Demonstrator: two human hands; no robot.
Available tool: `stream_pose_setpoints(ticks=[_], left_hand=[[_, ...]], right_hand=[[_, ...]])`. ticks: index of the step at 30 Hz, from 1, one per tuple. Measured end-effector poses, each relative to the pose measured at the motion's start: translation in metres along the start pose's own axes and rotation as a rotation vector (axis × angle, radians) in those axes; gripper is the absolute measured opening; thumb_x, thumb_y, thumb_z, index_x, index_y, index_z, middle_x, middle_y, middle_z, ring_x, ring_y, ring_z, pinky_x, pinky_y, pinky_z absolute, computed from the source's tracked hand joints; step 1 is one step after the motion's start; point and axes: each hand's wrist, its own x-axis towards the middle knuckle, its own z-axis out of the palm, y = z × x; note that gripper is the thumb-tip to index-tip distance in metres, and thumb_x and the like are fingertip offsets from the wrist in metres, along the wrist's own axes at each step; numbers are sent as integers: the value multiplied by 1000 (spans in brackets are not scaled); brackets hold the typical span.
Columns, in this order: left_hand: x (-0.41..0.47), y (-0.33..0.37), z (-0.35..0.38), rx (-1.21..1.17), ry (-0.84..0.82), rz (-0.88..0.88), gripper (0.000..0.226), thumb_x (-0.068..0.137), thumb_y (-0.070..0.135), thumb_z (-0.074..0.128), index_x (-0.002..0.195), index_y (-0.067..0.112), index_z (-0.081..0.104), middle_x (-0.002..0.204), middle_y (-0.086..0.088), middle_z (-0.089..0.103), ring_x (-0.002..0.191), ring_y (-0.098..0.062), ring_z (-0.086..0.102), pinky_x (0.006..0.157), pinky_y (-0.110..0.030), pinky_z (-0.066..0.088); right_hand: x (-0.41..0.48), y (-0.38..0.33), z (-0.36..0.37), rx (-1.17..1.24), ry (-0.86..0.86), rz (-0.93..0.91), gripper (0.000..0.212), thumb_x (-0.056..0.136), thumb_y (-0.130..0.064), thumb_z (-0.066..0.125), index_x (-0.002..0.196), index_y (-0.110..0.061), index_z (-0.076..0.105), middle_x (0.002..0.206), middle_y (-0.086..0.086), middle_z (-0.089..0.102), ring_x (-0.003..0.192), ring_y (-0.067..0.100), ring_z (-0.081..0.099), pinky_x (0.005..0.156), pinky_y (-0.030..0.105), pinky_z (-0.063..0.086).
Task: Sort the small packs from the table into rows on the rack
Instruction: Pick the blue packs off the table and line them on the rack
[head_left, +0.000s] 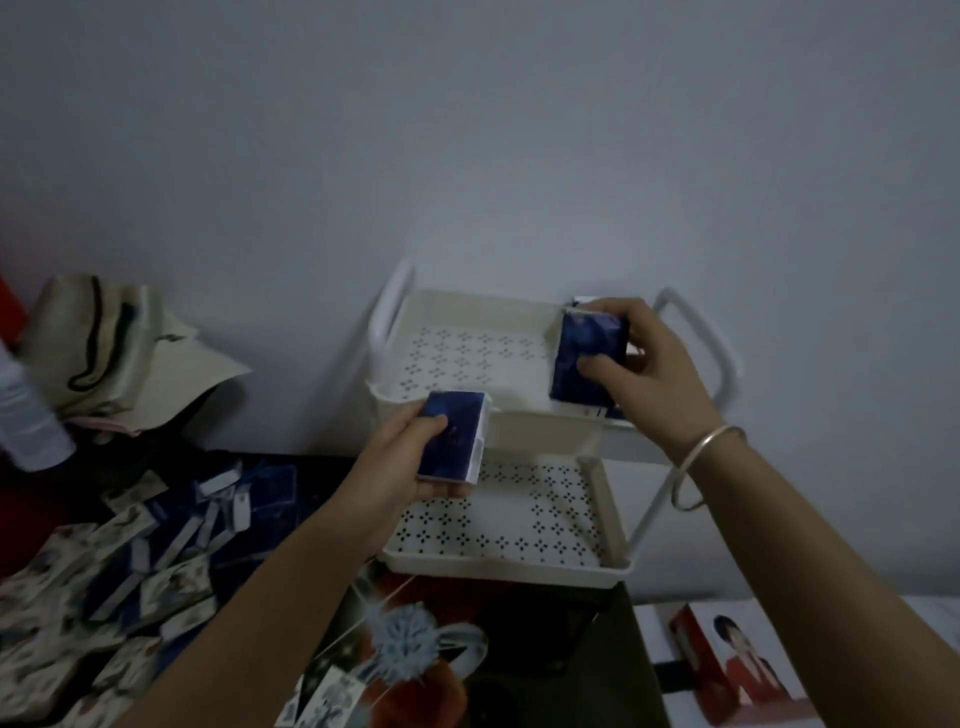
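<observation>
The right grip (644, 374) is curled round a dark blue pack (584, 343), thumb on its face, holding it upright over the far right corner of the rack's upper tray (467, 299); the left grip (400, 457) clasps a second pack (457, 431) flat, just short of that tray's near rim. More loose packs (171, 525) lie heaped on the table (519, 623), well to the left of the left grip. They look light, soft-wrapped and rather slick; a gentle hold across the narrow sides should avoid squashing or slipping.

Bare forearms, a thin silver bangle (696, 467) on the right wrist
</observation>
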Motion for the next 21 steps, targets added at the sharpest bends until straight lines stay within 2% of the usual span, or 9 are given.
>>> stream_pose_setpoints(ticks=[4, 6, 8, 11, 13, 15, 17, 19, 21], left_hand=[[18, 17, 20, 6, -28, 16, 28, 101, 21, 40, 118, 21, 61, 106, -10, 64, 84, -23, 61, 54, -32, 54], [25, 25, 29, -7, -38, -3, 34, 94, 41, 51, 117, 19, 63, 91, -7, 62, 72, -19, 57, 44, -25, 45], [32, 31, 37, 24, -58, -3, 58, 73, 59, 65, 115, 18, 62, 80, 0, 60, 64, -14, 53, 40, -20, 39], [42, 36, 45, 10, -117, -24, 72, 57, 50, 82, 114, 18, 53, 79, 2, 55, 53, -9, 49, 36, -18, 33], [48, 38, 47, -106, -160, -74, 60, 63, 42, 81, 110, 16, 54, 83, -1, 54, 53, -9, 49, 36, -17, 34], [53, 40, 47, -255, -204, -139, 48, 73, 43, 71, 108, 13, 58, 84, -4, 57, 60, -13, 55, 43, -20, 45], [61, 42, 46, -358, -237, -180, 48, 80, 44, 64, 113, 9, 63, 89, -8, 64, 77, -20, 63, 65, -34, 57], [69, 44, 46, -400, -250, -191, 53, 80, 44, 60, 117, 8, 65, 96, -10, 68, 88, -23, 65, 82, -41, 55], [76, 47, 50, -356, -254, -167, 52, 87, 45, 48, 119, 7, 64, 96, -10, 71, 82, -21, 66, 75, -33, 55]], right_hand=[[35, 12, -13, -170, 89, 25, 29, 79, -5, 60, 99, -23, 54, 92, -9, 60, 80, 6, 56, 67, 17, 43], [46, 24, -11, -244, 45, 77, 25, 79, -9, 66, 96, -22, 51, 90, -11, 58, 81, 8, 56, 65, 18, 43], [54, 34, -5, -271, -18, 84, 27, 78, -16, 72, 92, -21, 50, 92, -8, 60, 83, 13, 59, 69, 25, 48], [58, 46, 0, -477, -215, 20, 31, 76, -23, 75, 91, -24, 48, 95, -7, 59, 88, 16, 58, 73, 30, 46], [56, 54, 1, -657, -365, -1, 33, 76, -27, 74, 92, -28, 46, 99, -4, 61, 92, 18, 57, 75, 31, 46], [51, 58, 0, -689, -452, 23, 31, 74, -32, 73, 88, -30, 46, 96, -6, 61, 89, 17, 57, 76, 32, 49], [49, 62, -4, -646, -475, 21, 26, 75, -33, 72, 82, -32, 47, 88, -9, 60, 84, 14, 57, 74, 29, 48], [49, 62, -7, -594, -472, 0, 19, 78, -33, 69, 78, -30, 51, 83, -12, 60, 81, 11, 57, 73, 27, 46], [49, 59, -9, -567, -468, -17, 14, 80, -34, 67, 78, -26, 55, 82, -12, 62, 79, 11, 58, 73, 27, 47]])
